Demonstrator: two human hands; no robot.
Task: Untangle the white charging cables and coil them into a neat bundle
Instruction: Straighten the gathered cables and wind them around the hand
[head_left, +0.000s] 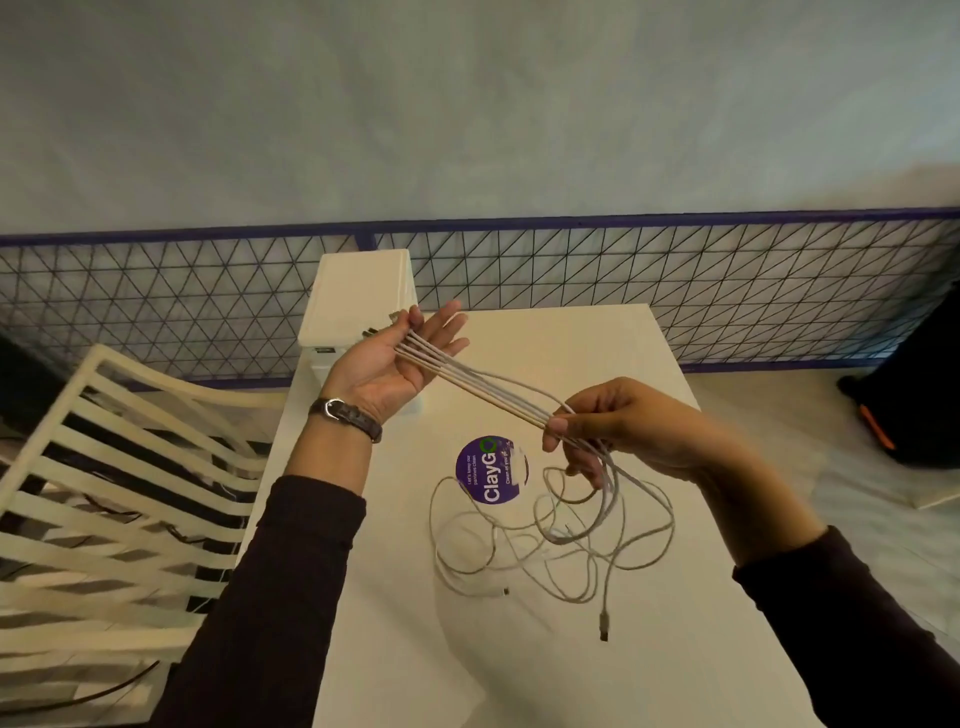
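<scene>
Several white charging cables (483, 382) run side by side in a taut band between my two hands above the white table (519, 675). My left hand (395, 364), palm up, pins their plug ends under the thumb, fingers mostly straight. My right hand (618, 431) pinches the same strands lower down between thumb and fingers. Below my right hand the loose lengths fall into a tangle (550, 540) of loops on the table. One plug end (603, 626) lies at the near right of the tangle.
A round purple sticker (491, 470) is on the table under the loops. A white box (361, 299) stands at the table's far left corner. A white slatted chair (119, 493) is at the left. A wire-mesh fence (727, 291) runs behind. A dark bag (909, 395) sits at the right.
</scene>
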